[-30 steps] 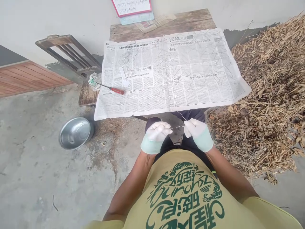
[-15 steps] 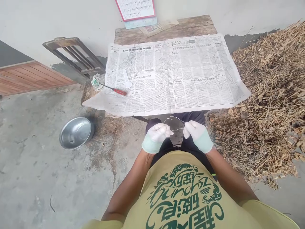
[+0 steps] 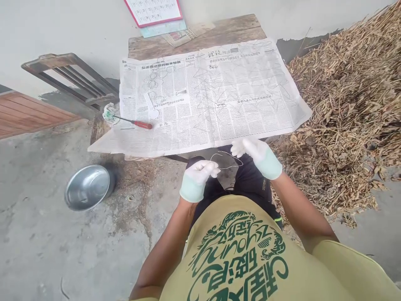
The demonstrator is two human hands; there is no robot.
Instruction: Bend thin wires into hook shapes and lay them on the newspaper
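Observation:
A thin, pale bent wire (image 3: 238, 160) hangs between my hands, just off the near edge of the newspaper (image 3: 175, 142). My left hand (image 3: 200, 173), in a white glove with a light green cuff, pinches the wire at its left side. My right hand (image 3: 252, 152), gloved alike, is beside the wire's right end with its fingers apart and holds nothing. Several thin bent wires lie on the newspaper. A screwdriver with a red handle (image 3: 143, 124) and a white plastic spoon-like piece (image 3: 152, 106) rest on its left part.
The newspaper covers a wooden table (image 3: 232, 31) against the wall. A wooden chair (image 3: 72, 75) and a crumpled white bag (image 3: 110, 113) are at the left. A metal basin (image 3: 89, 188) sits on the floor. Dry stalks (image 3: 341, 121) are piled at the right.
My right hand has let go of the wire and moved up toward the newspaper's edge, its fingers opening. My left hand still holds the wire. The view has shifted.

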